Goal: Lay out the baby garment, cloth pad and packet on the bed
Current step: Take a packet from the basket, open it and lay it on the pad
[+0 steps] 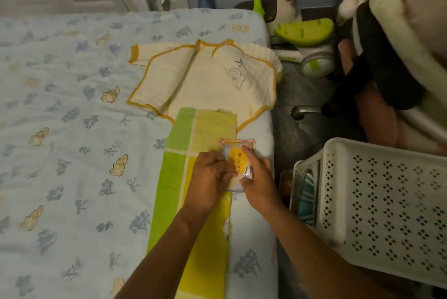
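A cream baby garment (205, 76) with mustard trim lies spread flat near the bed's right edge. Below it, a green and yellow checked cloth pad (191, 129) stretches towards me, its far end overlapping the garment's hem. A small pale packet (238, 156) with an orange oval label rests on the pad's right side. My left hand (209, 179) grips the packet's left edge and my right hand (258, 176) grips its right edge. Both hands hide the packet's near part.
The bed (72, 129) has a light blue sheet printed with flowers and rabbits. A white perforated basket (377, 192) stands on the floor right of the bed. A green ride-on toy (304, 32) and dark clutter sit beyond it.
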Demonstrator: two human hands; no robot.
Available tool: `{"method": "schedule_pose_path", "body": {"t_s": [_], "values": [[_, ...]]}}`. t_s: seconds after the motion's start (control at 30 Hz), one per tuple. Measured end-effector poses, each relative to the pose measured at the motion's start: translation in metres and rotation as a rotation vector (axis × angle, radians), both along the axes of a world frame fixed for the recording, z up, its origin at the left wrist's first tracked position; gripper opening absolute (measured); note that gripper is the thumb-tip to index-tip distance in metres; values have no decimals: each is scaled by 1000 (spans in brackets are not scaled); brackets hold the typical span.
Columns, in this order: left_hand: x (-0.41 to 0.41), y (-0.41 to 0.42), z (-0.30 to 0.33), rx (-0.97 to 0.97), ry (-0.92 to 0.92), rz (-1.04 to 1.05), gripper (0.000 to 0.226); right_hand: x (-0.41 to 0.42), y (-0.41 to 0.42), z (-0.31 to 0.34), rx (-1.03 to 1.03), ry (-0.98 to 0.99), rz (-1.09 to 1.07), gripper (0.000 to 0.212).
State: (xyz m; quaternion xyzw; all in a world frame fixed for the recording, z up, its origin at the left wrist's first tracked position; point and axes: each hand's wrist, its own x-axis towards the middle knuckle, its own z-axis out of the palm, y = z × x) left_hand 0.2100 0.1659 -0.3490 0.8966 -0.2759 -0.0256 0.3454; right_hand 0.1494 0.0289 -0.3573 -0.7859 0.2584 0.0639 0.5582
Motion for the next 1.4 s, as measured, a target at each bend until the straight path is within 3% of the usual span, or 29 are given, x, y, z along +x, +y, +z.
{"method": "schedule_pose_path", "body": {"t_s": [0.13,0.37,0.57,0.73,0.9,1.0,1.17,1.3,1.4], "values": [[11,-2,0,38,83,-32,8,1,-3,-2,20,40,10,89],[35,-21,12,10,293,169,12,3,-5,-9,65,31,1,92],[64,-40,18,49,269,194,15,3,-4,-12,103,35,-24,96],[73,-50,16,112,249,227,35,-2,-4,-8,84,-14,4,94],[58,-48,15,-136,367,334,8,-2,-5,-2,67,14,36,85],[40,-30,11,-228,335,368,20,-1,-5,-1,71,26,21,88],[4,-4,0,39,175,85,50,1,-2,-4,57,39,15,91],[8,-5,-5,329,234,100,78,5,-2,-4,38,94,32,91],[6,-13,6,419,341,146,84,10,-3,2,-10,144,60,89]]}}
